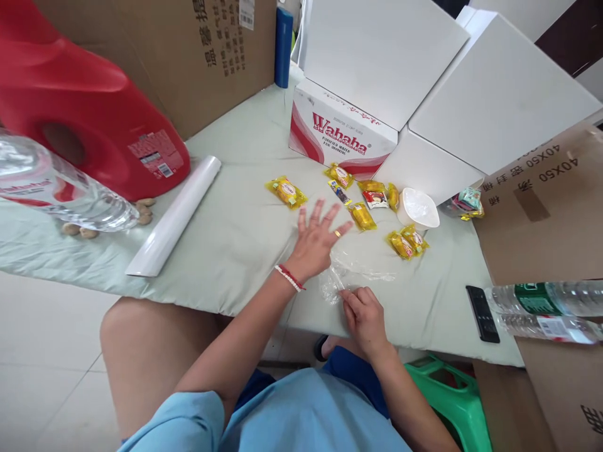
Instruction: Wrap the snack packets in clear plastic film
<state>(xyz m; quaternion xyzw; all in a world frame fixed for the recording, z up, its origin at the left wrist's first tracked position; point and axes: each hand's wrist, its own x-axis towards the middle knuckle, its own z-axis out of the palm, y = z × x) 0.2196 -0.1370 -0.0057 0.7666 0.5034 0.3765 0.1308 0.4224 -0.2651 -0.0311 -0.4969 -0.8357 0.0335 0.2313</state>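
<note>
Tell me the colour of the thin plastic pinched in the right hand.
The thin plastic is clear and see-through; the head view shows it.

Clr film (331,291): thin plast., glossy, crinkled. Snack packs (362,216): shiny plast. Tbl cover (235,220): cloth, matt, sl. wrinkled.

From my remote seat I take this for a home, or a home-like storeroom (I can't settle which): cloth-draped table (240,213), red jug (108,119), water bottle (61,185), Wahaha carton (342,129), brown carton (160,50) with printed Chinese text, green plastic stool (464,408), pale tiled floor (42,364).
</note>
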